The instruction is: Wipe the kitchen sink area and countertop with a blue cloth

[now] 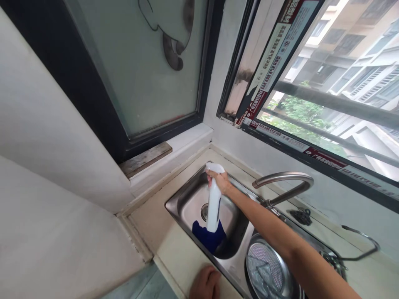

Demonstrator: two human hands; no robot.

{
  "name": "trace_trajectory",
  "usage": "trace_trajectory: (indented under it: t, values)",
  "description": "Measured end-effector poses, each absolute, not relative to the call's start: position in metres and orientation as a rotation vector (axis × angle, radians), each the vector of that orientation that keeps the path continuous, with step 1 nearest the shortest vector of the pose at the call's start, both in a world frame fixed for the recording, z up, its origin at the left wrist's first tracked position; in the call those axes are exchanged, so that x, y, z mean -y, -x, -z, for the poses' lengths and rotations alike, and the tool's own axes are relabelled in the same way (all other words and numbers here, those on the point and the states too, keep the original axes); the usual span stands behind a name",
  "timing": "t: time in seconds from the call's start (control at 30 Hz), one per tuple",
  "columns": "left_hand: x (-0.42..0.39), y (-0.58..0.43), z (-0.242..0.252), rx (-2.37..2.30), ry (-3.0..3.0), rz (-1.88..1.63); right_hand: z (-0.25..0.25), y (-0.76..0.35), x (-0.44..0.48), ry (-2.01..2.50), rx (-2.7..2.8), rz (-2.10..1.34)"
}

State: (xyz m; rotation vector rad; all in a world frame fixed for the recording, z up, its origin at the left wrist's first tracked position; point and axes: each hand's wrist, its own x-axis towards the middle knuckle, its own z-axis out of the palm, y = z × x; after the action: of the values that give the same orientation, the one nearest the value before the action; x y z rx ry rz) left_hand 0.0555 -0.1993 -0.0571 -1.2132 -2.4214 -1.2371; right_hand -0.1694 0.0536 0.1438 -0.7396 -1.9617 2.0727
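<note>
My right hand (220, 182) is closed around the neck of a white spray bottle (213, 209), just under its trigger head. The bottle hangs upright over the left basin of a stainless steel sink (182, 203). Behind its lower end a dark blue cloth (207, 238) lies in the basin, against the near wall. My left hand (205, 283) is at the counter's front edge, with its fingers curled in. Its palm side is hidden, so I cannot see whether anything is inside.
A metal strainer (264, 265) with clear plastic in it sits in the right basin. The curved faucet (285, 176) rises behind my forearm. Dark scouring pads (301, 216) and a bent metal rod (361, 245) lie along the back. A wooden strip (146, 159) rests on the left ledge.
</note>
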Motion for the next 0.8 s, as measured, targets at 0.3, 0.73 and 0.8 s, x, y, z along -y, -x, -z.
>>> trace_trajectory:
  t: [0.3,0.73,0.8]
  values:
    - [0.200,-0.048,0.015,2.419,1.259,1.350,-0.143,0.145,-0.002,0.628,2.162,-2.198]
    - [0.203,-0.057,0.018,2.502,1.208,1.351,-0.168,0.121,0.051,0.306,2.549,-2.344]
    - [0.203,-0.057,0.019,2.510,1.197,1.314,-0.169,0.121,0.058,0.210,2.586,-2.351]
